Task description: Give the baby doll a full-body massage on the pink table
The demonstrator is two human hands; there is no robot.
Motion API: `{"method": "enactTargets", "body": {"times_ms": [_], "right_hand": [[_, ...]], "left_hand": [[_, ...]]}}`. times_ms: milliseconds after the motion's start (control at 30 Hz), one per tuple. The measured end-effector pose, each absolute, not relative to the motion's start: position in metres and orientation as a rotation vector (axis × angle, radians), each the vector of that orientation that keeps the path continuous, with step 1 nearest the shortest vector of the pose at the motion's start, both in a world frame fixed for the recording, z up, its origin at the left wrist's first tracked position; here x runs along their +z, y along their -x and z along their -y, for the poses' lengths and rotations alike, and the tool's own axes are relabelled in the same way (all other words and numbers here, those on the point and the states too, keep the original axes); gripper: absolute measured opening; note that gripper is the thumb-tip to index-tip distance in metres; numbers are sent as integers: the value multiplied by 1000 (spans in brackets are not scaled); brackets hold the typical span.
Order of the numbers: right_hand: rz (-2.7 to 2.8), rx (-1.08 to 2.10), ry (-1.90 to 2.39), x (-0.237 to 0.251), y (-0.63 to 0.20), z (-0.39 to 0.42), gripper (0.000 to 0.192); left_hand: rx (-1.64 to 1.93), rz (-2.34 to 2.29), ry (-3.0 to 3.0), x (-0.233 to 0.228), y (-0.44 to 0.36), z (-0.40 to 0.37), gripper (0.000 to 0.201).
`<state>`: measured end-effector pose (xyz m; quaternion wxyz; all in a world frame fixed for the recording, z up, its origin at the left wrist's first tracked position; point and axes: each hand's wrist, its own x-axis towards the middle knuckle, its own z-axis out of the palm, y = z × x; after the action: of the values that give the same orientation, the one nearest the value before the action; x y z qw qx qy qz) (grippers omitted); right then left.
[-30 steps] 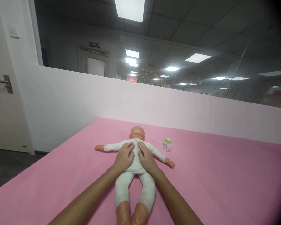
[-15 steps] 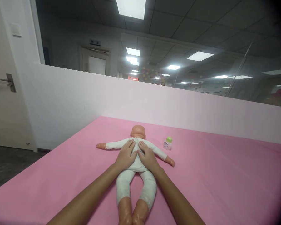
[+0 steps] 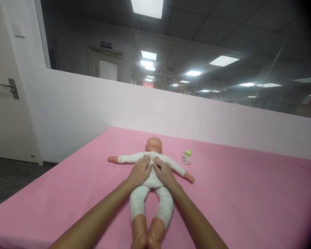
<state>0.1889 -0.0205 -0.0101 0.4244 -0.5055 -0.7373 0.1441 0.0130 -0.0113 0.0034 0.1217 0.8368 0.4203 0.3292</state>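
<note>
A baby doll (image 3: 153,180) with a white cloth body lies face down, its head away from me and its arms stretched out sideways. My left hand (image 3: 140,170) rests flat on the left side of its back, fingers pointing toward the head. On the right side of the back lies my right hand (image 3: 164,171), also flat with fingers extended. The two thumbs come close to each other near the middle of the back. Beyond the doll's right-hand arm stands a small clear bottle (image 3: 186,158) with a green cap, apart from both hands.
The doll lies on a pink-covered table (image 3: 235,193). A low white wall (image 3: 171,110) runs along its far edge, with glass above it. At the left is a door (image 3: 10,114) with a metal handle.
The view has shifted slightly. Both hands stay on the doll's back in nearly the same place, and the doll and bottle keep their positions on the table.
</note>
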Motion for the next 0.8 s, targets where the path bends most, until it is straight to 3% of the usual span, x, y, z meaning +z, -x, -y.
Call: {"method": "enactTargets", "body": {"times_ms": [267,567,800], "right_hand": [[2003,398,1304,-14,-191,15,61],[1792,236,1323,-5,-184,29,41],[1912,336,1316,-12,-188,22,55]], "left_hand": [[849,-1290,-2397,-7,-14,1,63],[1214,-1314,-2400,6,-16,18,37],[1024,-1289,-2423,-6,-15,5,59]]}}
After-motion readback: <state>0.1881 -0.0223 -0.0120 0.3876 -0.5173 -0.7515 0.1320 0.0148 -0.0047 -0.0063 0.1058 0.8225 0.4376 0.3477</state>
